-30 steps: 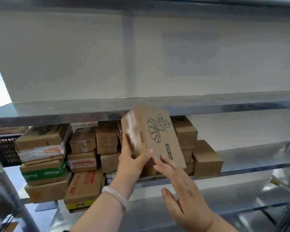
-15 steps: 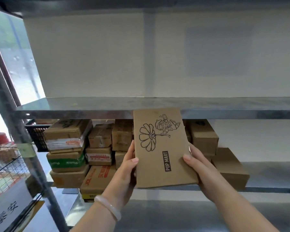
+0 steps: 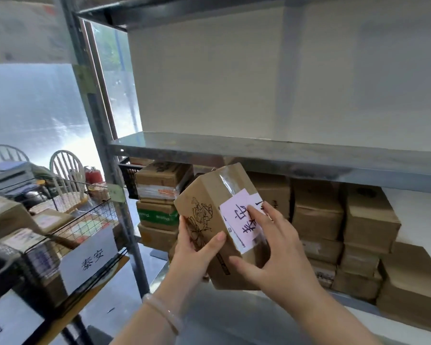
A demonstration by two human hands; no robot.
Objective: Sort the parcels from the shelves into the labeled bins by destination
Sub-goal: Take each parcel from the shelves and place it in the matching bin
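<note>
White bin sign [image 3: 88, 261]: 泰安. Pink label [image 3: 234, 220] on parcel [image 3: 204, 192]: 泰安, handwritten.

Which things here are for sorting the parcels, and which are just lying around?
For the job: held parcel, pink label, left hand and right hand gripping it, stacked parcels, shelf, wire bin, bin sign.

Just lying about: wooden chair, red canisters, black crate.
</note>
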